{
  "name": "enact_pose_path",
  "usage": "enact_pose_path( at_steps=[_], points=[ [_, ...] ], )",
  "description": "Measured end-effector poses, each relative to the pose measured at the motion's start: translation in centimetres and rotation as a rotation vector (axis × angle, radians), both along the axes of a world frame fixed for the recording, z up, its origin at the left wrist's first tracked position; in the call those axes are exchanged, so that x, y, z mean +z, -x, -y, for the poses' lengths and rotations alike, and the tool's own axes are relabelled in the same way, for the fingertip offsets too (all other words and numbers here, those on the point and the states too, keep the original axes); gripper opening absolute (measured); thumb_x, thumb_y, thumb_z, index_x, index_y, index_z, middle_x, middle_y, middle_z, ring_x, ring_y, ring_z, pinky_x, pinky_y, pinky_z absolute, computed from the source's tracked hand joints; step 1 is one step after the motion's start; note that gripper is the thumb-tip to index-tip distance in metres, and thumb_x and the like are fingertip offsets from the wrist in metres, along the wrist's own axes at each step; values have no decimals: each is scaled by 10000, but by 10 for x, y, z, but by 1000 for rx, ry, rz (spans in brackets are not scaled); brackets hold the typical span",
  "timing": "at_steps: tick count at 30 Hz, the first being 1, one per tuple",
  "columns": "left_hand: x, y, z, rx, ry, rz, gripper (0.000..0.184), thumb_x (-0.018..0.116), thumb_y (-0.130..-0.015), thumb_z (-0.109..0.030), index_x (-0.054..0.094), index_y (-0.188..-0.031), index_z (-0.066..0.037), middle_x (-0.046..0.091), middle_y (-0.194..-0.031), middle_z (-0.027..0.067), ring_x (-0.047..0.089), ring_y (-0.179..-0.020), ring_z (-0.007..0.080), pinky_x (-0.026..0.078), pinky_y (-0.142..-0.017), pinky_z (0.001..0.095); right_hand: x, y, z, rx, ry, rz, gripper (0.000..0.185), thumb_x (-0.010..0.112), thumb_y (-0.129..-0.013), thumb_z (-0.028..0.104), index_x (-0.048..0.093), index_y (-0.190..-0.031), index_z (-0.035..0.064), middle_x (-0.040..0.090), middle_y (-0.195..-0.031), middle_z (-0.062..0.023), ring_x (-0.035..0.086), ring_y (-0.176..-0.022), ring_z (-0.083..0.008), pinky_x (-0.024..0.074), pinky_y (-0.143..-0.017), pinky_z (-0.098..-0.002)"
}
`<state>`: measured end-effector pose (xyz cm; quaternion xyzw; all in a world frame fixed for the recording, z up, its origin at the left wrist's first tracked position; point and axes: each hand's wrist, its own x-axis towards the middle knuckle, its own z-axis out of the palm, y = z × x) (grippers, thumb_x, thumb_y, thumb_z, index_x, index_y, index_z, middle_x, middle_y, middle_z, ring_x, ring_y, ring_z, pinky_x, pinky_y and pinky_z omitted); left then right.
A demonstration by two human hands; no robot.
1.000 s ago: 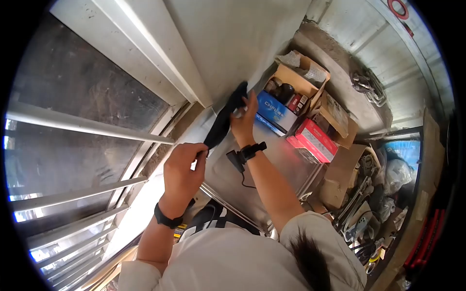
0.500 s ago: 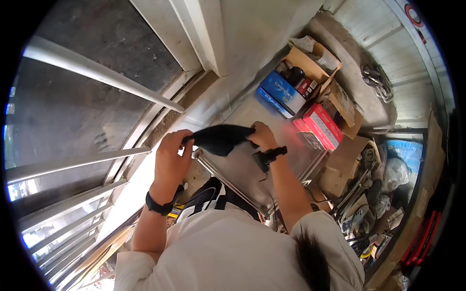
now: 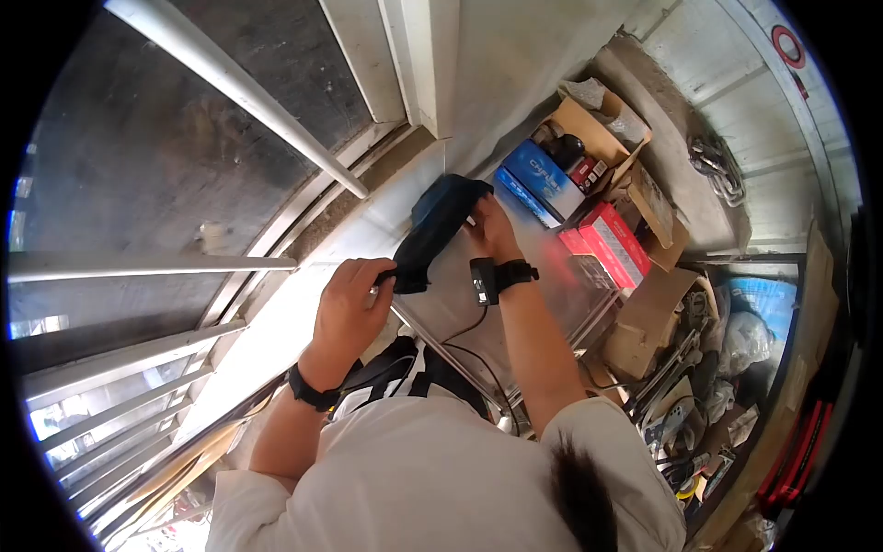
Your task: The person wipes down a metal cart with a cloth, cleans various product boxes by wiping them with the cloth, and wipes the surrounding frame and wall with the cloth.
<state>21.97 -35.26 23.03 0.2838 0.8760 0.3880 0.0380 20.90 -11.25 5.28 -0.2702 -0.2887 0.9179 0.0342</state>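
A black cloth item [image 3: 435, 224] is stretched at a slant between my two hands, above the metal tabletop [image 3: 543, 317]. Its lower left end is pinched between the thumb and fingers of my left hand [image 3: 352, 308]. At its upper right end, my right hand [image 3: 494, 230] grips the cloth, and the fingertips are partly hidden behind it. Each wrist wears a black band; a small black device [image 3: 483, 281] with a cable sits at the right one.
Blue boxes [image 3: 541, 179], a red and white box [image 3: 614, 244] and open cardboard boxes [image 3: 598, 129] stand at the table's back right. A bin of tools and plastic bags [image 3: 750, 340] is at the right. White window bars [image 3: 156, 267] run along the left.
The black cloth went from steeply slanted to nearly level, then back to a slant with its right end raised. My right hand moved down, then up again. Both hands kept hold.
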Motion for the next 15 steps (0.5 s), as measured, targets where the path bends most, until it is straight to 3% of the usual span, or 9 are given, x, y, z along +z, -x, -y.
enact_pose_path(
  at_steps=[2,4,7,10,12,14,15],
  points=[
    [3,0,4,8,26,-2,201,660,-798,-16,635,-996,-43,637,-874,148,609,-807,327,501,-700,396,-4,-1,-5,30,4,58,153,488,-949,188,558,-1069,125,615,-1020,-37,590,-962,-198,473,-818,-346],
    [1,-1,8,17,49,-18,205,666,-796,-18,636,-997,-46,634,-870,133,595,-770,299,493,-683,376,-42,-7,-12,3,108,137,117,510,-940,172,561,-1038,134,612,-975,-22,594,-901,-167,484,-745,-304],
    [-15,1,16,8,59,-89,223,685,-784,-19,640,-1001,-49,632,-867,100,573,-688,241,482,-640,332,-53,-20,-16,64,71,345,138,495,-958,120,556,-1059,50,592,-869,-21,582,-710,-172,490,-595,-239],
    [-13,2,13,12,33,-110,224,690,-776,-5,646,-991,-50,636,-870,100,576,-686,237,482,-629,325,-30,-31,-58,176,-26,96,122,475,-952,59,553,-1043,36,565,-812,-19,556,-631,-176,465,-551,-245],
    [5,1,5,29,-14,-89,195,677,-789,-12,648,-977,-47,636,-862,112,591,-750,275,491,-666,362,16,-42,-87,-101,-5,-187,97,490,-935,85,552,-991,35,568,-832,-18,542,-722,-173,456,-631,-275],
    [20,3,-5,31,-90,-120,192,677,-788,2,654,-973,-45,640,-863,112,603,-768,279,500,-674,364,26,-47,-93,-154,-559,-198,132,488,-928,99,545,-1022,25,576,-915,-41,541,-844,-189,448,-744,-305],
    [25,5,-11,20,-128,-121,190,677,-787,5,656,-969,-44,641,-866,114,605,-775,280,502,-678,362,11,-47,-88,-71,-1119,-43,181,478,-931,99,538,-1079,15,583,-989,-63,548,-921,-206,444,-816,-320]
  ],
)
